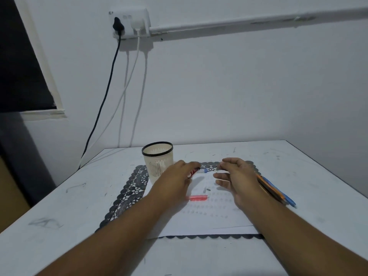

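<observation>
My left hand (pixel 175 177) grips a red-and-white pen barrel (pixel 192 173), from which a clear tip with a blue part (pixel 203 171) points right. My right hand (pixel 237 177) is level with it and pinches a thin, pale rod (pixel 221 171) between thumb and forefinger, its other fingers loosely spread. Both hands hover above a white sheet of paper (pixel 209 220). On the sheet lie a red pen cap (pixel 197 198) and a small grey piece (pixel 207 189).
A pale slotted cup with a black rim (pixel 158 162) stands just left of my left hand. Under the paper is a black lace mat (pixel 127 194). Several pens and pencils (pixel 277 192) lie beside my right wrist. The wall is close behind the white table (pixel 59 206).
</observation>
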`<state>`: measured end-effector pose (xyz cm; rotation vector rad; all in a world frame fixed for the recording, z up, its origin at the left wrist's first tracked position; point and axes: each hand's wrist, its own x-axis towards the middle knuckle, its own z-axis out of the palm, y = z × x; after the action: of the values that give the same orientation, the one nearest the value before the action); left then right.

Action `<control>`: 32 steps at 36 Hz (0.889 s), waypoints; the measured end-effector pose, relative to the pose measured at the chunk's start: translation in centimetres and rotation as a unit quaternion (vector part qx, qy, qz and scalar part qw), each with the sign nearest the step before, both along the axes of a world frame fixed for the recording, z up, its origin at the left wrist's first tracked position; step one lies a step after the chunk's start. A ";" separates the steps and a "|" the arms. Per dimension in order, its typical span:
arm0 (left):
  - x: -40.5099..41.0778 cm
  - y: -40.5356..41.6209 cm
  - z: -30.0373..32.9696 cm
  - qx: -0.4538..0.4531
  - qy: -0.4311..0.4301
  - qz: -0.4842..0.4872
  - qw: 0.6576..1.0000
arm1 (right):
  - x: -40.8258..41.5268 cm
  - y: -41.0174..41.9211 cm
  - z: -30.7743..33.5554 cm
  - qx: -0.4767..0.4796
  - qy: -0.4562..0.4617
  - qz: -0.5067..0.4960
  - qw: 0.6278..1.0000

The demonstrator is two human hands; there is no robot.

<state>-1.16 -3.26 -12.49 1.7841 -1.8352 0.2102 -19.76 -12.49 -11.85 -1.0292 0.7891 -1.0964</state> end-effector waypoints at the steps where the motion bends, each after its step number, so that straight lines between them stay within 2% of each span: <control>1: 0.0 -0.8 0.3 0.012 -0.015 0.005 1.000 | 0.0 -0.1 0.0 0.001 0.001 -0.003 1.000; 11: -0.9 -7.1 1.9 0.118 -0.142 0.108 0.977 | -0.1 -0.5 -0.4 0.000 0.008 0.001 1.000; 15: -1.3 -7.7 1.8 0.148 -0.168 0.122 0.967 | 0.1 -0.4 -0.6 -0.010 0.018 0.007 1.000; 20: -1.6 -7.7 1.2 0.118 -0.162 0.135 0.970 | 0.2 -0.3 -0.5 -0.014 0.024 0.019 0.999; 25: -1.1 -6.7 2.2 0.132 -0.138 0.092 0.977 | 0.2 -0.4 -0.5 -0.017 0.029 0.024 0.999; 32: -1.0 -2.0 3.4 0.078 -0.093 -0.016 0.992 | 0.4 -0.2 -0.4 -0.019 0.027 0.024 0.999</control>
<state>-2.21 -5.23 -9.10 1.8933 -2.0609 0.2326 -19.38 -12.72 -12.25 -1.1081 0.7846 -1.0494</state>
